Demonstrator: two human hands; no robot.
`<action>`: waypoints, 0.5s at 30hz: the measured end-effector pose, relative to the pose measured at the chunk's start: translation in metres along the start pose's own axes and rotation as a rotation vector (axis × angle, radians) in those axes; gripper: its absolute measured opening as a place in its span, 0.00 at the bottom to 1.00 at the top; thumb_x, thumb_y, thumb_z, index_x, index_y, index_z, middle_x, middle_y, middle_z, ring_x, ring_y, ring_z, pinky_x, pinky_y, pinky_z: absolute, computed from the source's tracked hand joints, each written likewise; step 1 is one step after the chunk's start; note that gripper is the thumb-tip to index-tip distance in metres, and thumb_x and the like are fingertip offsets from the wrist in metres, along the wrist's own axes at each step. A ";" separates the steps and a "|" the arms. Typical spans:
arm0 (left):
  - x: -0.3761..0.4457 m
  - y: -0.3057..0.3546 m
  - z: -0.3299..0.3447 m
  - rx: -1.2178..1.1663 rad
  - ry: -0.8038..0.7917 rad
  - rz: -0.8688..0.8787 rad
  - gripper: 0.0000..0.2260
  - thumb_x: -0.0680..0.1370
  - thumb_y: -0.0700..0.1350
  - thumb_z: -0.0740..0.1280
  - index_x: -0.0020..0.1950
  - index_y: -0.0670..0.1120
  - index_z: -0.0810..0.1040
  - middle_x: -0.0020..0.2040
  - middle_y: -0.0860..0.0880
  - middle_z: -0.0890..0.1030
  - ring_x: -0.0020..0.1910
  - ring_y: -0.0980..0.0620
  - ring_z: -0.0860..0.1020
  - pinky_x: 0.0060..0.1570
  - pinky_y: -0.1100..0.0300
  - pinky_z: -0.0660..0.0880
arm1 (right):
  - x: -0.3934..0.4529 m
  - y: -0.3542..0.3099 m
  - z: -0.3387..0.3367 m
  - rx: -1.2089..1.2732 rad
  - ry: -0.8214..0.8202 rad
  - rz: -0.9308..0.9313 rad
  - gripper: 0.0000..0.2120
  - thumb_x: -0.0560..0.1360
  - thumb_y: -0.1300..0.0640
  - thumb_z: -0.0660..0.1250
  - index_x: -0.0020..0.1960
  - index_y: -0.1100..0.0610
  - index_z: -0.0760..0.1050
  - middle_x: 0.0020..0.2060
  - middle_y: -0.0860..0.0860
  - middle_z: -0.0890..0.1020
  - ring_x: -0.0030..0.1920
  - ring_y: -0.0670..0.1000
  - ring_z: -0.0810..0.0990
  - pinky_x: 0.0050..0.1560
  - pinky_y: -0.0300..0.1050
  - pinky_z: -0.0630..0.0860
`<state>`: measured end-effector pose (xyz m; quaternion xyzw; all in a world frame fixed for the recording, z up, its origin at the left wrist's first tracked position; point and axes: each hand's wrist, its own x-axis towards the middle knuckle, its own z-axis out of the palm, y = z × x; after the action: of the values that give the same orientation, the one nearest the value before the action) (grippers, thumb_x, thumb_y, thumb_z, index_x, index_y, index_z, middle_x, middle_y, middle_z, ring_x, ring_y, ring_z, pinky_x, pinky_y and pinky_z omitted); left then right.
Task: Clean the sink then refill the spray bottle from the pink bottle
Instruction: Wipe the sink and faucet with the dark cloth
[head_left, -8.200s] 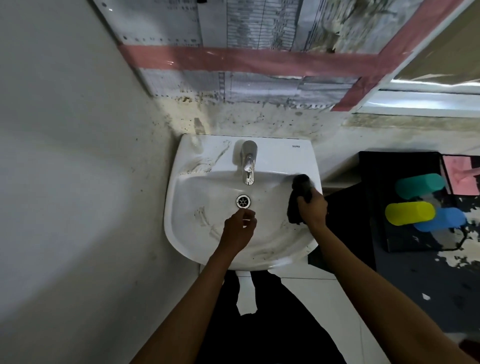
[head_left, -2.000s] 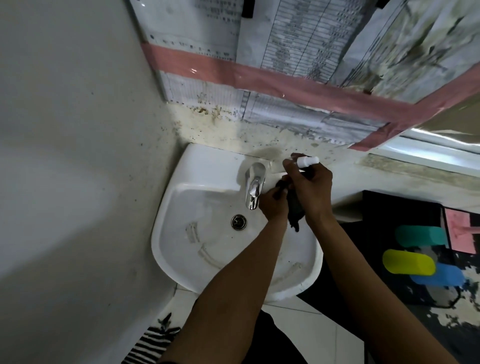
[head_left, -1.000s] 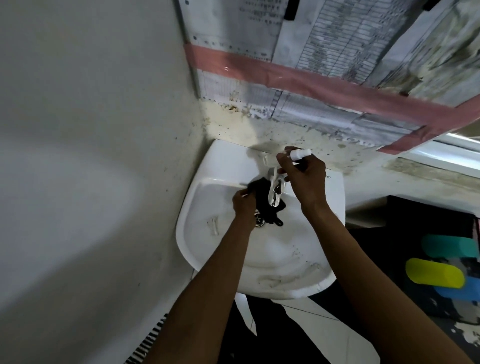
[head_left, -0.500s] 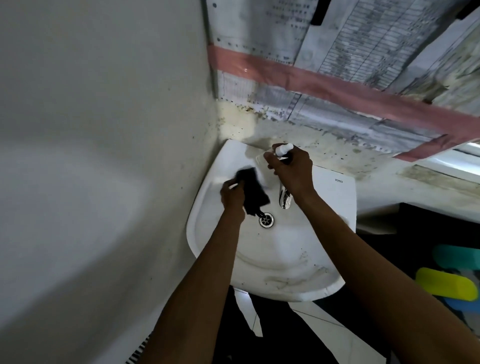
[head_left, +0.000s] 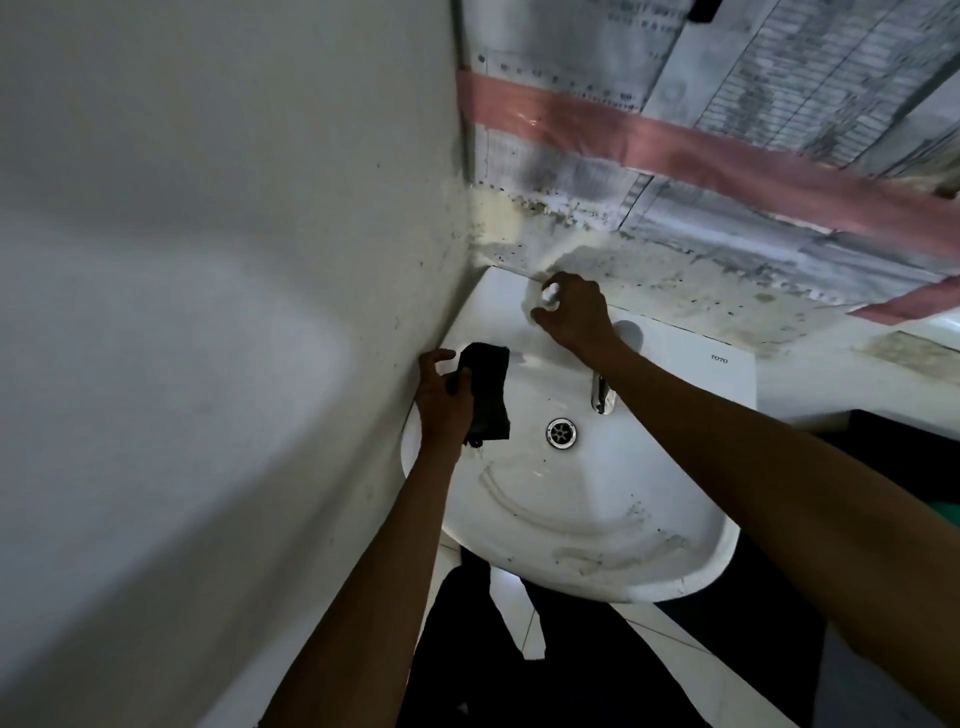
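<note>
Left hand (head_left: 441, 402) pinches limp black cloth (head_left: 485, 395) at its edge; right hand (head_left: 574, 312) curls round light, likely slick spray bottle (head_left: 545, 299) above sink (head_left: 675, 577)

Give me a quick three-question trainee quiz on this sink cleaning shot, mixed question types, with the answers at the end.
1. True or false: the left hand holds the black cloth at the sink's left rim.
2. What does the right hand hold? A) spray bottle B) pink bottle C) brush
3. Fill in: the drain sits just left of the ____.

Key: 1 true; 2 A; 3 faucet.
</note>
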<state>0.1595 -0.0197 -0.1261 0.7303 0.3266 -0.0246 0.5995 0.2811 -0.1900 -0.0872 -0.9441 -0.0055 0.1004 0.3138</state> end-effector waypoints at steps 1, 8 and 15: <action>-0.001 -0.002 -0.005 0.062 -0.009 0.040 0.09 0.80 0.40 0.65 0.58 0.50 0.75 0.42 0.52 0.80 0.41 0.54 0.80 0.41 0.61 0.77 | 0.002 -0.001 0.003 -0.015 -0.016 -0.014 0.18 0.75 0.57 0.71 0.61 0.65 0.78 0.53 0.61 0.84 0.57 0.63 0.81 0.55 0.49 0.73; -0.005 0.001 -0.024 0.249 -0.110 0.030 0.12 0.79 0.39 0.67 0.61 0.45 0.80 0.63 0.48 0.80 0.63 0.49 0.77 0.57 0.64 0.73 | 0.006 0.000 0.014 0.026 0.012 0.025 0.21 0.74 0.58 0.72 0.65 0.64 0.76 0.55 0.61 0.83 0.58 0.63 0.81 0.55 0.50 0.74; 0.001 0.005 -0.030 0.424 -0.181 0.147 0.23 0.74 0.38 0.74 0.68 0.44 0.75 0.68 0.45 0.76 0.67 0.47 0.73 0.62 0.64 0.68 | -0.007 0.007 0.021 0.025 0.002 0.190 0.34 0.72 0.56 0.76 0.71 0.66 0.64 0.55 0.63 0.81 0.58 0.64 0.80 0.50 0.49 0.73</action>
<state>0.1522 0.0069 -0.1135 0.8565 0.2051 -0.1145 0.4596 0.2696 -0.1840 -0.1067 -0.9365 0.0858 0.1290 0.3145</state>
